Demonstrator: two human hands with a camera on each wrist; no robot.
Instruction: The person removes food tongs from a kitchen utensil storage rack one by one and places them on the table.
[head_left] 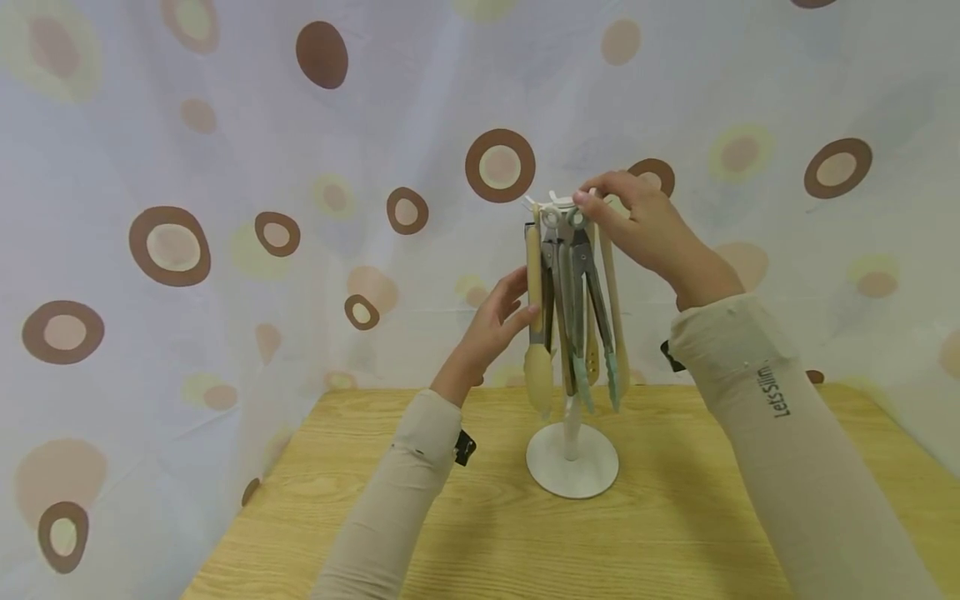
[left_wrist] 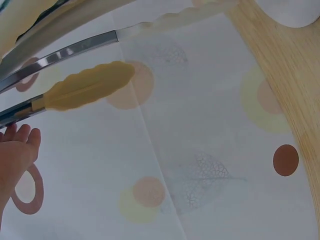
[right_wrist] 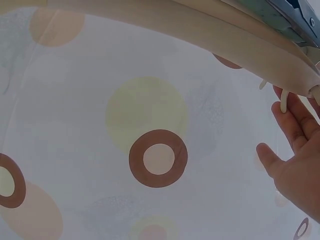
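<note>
A white utensil stand (head_left: 553,482) with a round base bears several hanging tongs and utensils. My left hand (head_left: 491,327) is at the left of the bunch, its fingertips right at yellow-tipped tongs (head_left: 538,379). In the left wrist view, the fingers of that hand (left_wrist: 19,152) lie loosely beside the shaft of tongs with a yellow head (left_wrist: 90,87). My right hand (head_left: 648,229) is up at the hooks, close over tongs with mint tips (head_left: 613,379). The right wrist view shows its thumb apart, fingers extended behind a white hook (right_wrist: 284,101), near a long cream handle (right_wrist: 175,30).
The stand is on a wooden table (head_left: 390,500), toward its far edge. A pale curtain (head_left: 247,133) with brown, yellow and peach spots hangs behind the table and along its left side. A slotted utensil (head_left: 592,362) hangs at the back of the bunch.
</note>
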